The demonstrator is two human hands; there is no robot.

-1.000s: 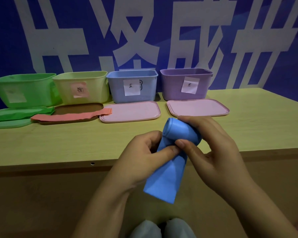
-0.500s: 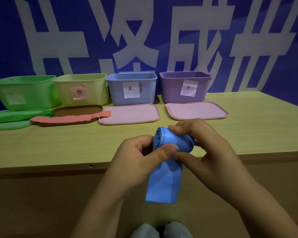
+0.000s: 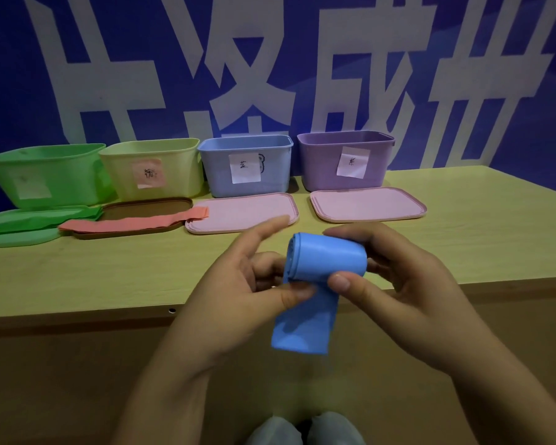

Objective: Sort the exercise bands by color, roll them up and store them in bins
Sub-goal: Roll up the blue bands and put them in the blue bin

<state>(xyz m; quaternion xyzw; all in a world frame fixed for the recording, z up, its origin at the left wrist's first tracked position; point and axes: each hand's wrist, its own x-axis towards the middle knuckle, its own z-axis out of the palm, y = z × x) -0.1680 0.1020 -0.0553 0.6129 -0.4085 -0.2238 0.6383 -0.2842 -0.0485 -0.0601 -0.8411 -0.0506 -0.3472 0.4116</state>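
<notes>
A blue exercise band [image 3: 325, 261] is partly rolled into a thick coil, with a loose tail hanging down in front of the table edge. My left hand [image 3: 238, 290] pinches the coil's left end with the thumb, its index finger lifted straight. My right hand [image 3: 402, 284] grips the coil's right end between thumb and fingers. A blue bin [image 3: 270, 146] with a paper label stands at the back centre. An orange band [image 3: 132, 223] lies flat across a brown lid. A green band [image 3: 42, 216] lies on the green lid at the left.
A green bin [image 3: 61, 175], a yellow bin [image 3: 180, 162] and a purple bin [image 3: 321, 162] stand in a row with the blue one against the blue wall. Two pink lids [image 3: 238, 216] [image 3: 366, 205] lie in front of the blue and purple bins. The wooden table's front edge [image 3: 77, 316] runs below my hands.
The coil has grown thicker and the hanging tail shorter. My left index finger has lifted off the roll and points straight out.
</notes>
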